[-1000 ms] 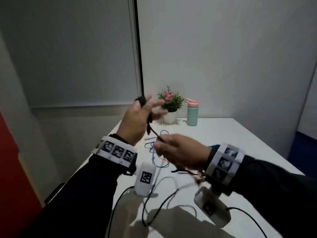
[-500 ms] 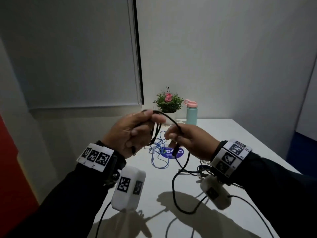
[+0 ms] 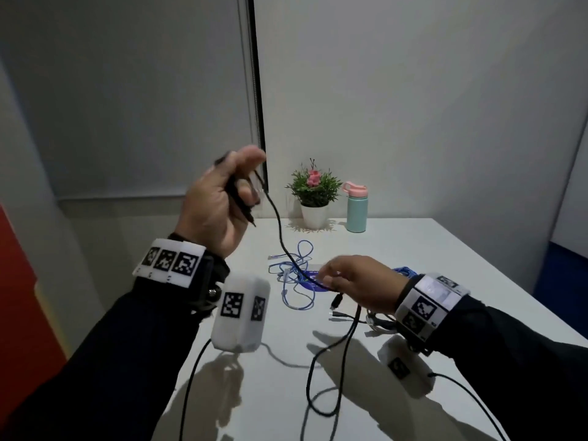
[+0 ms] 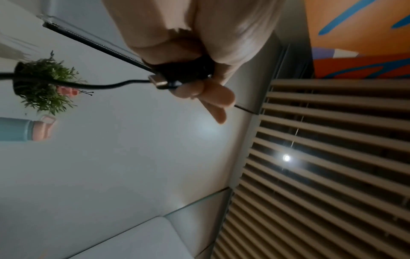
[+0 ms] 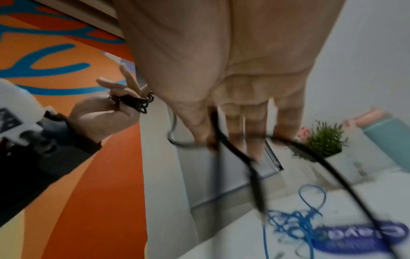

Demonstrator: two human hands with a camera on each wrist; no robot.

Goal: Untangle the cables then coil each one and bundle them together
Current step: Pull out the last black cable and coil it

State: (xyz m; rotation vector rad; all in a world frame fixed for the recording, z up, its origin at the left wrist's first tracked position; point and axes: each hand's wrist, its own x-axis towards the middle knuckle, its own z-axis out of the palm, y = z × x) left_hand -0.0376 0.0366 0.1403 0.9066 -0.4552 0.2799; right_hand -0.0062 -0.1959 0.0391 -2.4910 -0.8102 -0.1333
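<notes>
Coiling in progress: a black cable (image 3: pixel 280 230) is gripped in a raised left hand (image 3: pixel 219 202), wound loops clamped under curled fingers.
Its slack is pinched by the right hand (image 3: pixel 359 281) above the white table (image 3: pixel 429 249), near a tangled blue cable (image 3: pixel 296 275).

an office nook: white table (image 3: pixel 413 249), roller blind (image 3: pixel 143 106), potted plant (image 3: pixel 313 189).
</notes>
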